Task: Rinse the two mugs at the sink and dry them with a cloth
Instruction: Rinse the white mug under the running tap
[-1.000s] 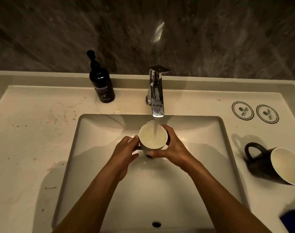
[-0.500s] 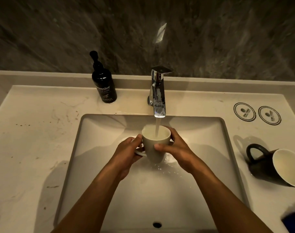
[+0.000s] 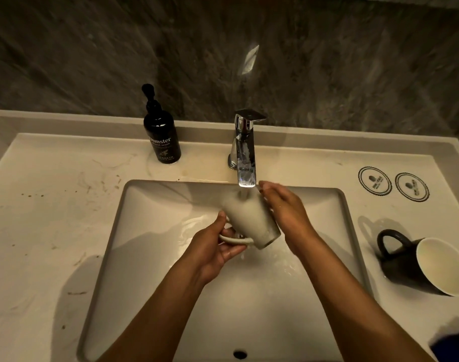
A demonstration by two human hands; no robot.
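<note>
since half a second earlier the white mug (image 3: 251, 222) had tipped from upright onto its side, mouth away under the chrome tap (image 3: 245, 152). the left hand (image 3: 214, 248) gripped its looped handle; the right hand (image 3: 284, 207) lay open-fingered against its smooth wall. at right frame, the glossy black mug (image 3: 406, 265) lay sideways beside the white basin (image 3: 150, 257).

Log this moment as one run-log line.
white mug tipped under running tap | left hand on handle | right hand on side | black mug waiting

Two mugs (image 3: 251, 220) (image 3: 419, 262), two coasters (image 3: 375, 181) (image 3: 412, 187), one bottle (image 3: 161, 134), one tap (image 3: 245, 150).
</note>
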